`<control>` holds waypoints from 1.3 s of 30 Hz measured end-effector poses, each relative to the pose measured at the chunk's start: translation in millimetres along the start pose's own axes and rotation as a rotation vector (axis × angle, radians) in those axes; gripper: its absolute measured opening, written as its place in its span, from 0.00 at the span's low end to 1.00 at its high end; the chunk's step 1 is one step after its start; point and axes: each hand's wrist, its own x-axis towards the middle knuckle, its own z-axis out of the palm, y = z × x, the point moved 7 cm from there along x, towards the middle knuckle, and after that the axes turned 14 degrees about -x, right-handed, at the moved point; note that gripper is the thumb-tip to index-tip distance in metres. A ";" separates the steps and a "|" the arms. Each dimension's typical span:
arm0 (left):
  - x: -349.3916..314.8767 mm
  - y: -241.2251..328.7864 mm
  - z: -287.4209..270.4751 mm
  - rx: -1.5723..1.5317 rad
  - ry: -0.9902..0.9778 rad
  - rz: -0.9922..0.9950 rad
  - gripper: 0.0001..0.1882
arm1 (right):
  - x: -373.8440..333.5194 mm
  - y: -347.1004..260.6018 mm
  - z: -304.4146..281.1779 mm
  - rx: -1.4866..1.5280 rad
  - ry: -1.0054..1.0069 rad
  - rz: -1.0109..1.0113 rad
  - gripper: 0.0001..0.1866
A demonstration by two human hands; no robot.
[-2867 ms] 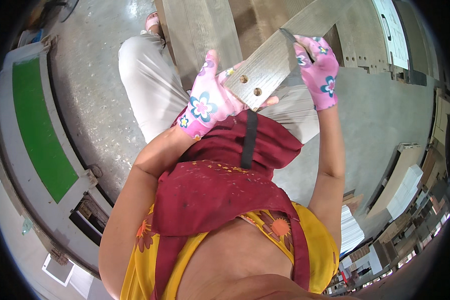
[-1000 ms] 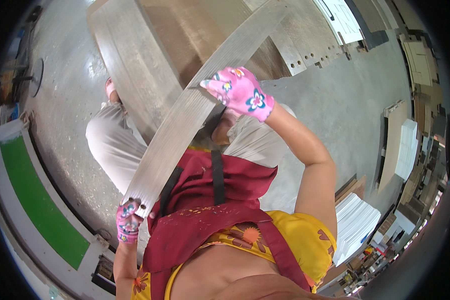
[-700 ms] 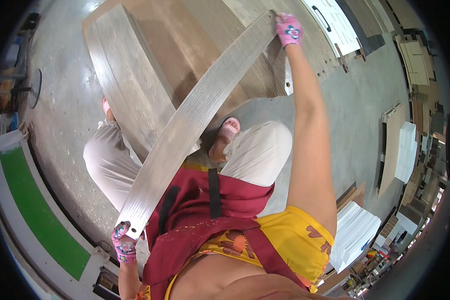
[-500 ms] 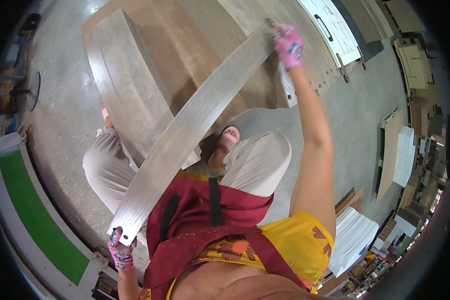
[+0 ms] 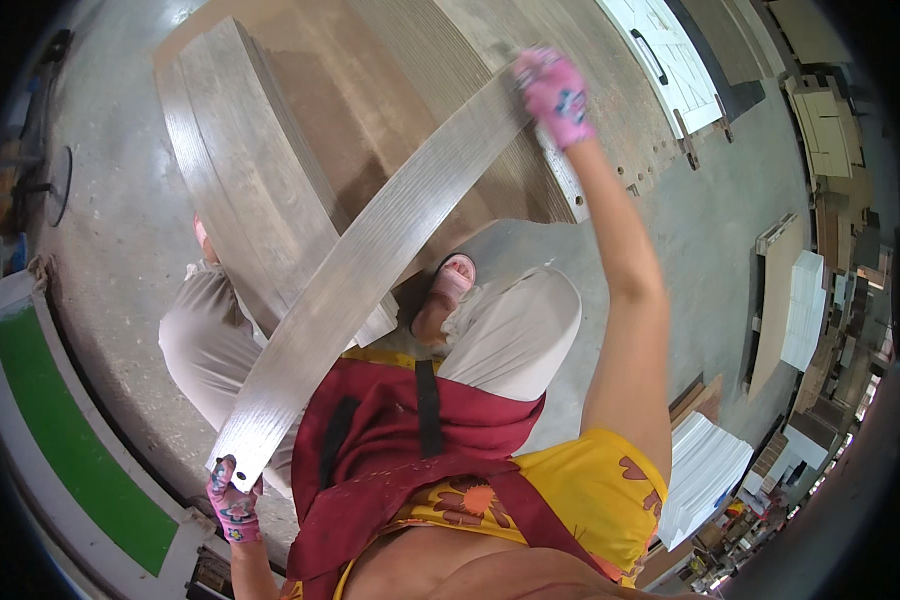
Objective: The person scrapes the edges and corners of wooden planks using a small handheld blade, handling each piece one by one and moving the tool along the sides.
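A long grey-brown wood-grain board (image 5: 355, 270) slants across in front of me, its near end at lower left and its far end at upper right. At the near end, by a dark hole, my left hand (image 5: 234, 508) in a patterned pink glove is closed on the board. My right hand (image 5: 558, 98), in a pink glove, is curled at the far end; its fingertips are blurred and partly hidden. Beneath lies a stack of similar boards (image 5: 240, 150) on the left, with more wood-grain boards (image 5: 425, 50) further right.
Brown sheet material (image 5: 310, 75) lies between the stacks. A white panel with a black handle (image 5: 660, 60) is at the far right. White sheets (image 5: 705, 475) are stacked at my right. A green-topped frame (image 5: 70, 430) stands at left. My sandalled foot (image 5: 453, 285) is under the board.
The board has shifted slightly to the left, both hands moving with it. The right hand has also come down a little. The stacks lie as before.
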 end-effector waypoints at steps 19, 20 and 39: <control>-32.2 65.3 66.8 0.524 -0.317 0.386 0.24 | -167.9 112.5 -61.5 0.624 0.590 0.943 0.10; -44.6 75.0 85.7 0.779 -0.486 0.593 0.23 | -187.5 107.2 -72.1 0.670 0.638 0.966 0.10; -16.7 69.4 40.7 0.132 -0.262 0.297 0.29 | -145.9 -299.5 -111.4 0.313 -0.046 -0.508 0.08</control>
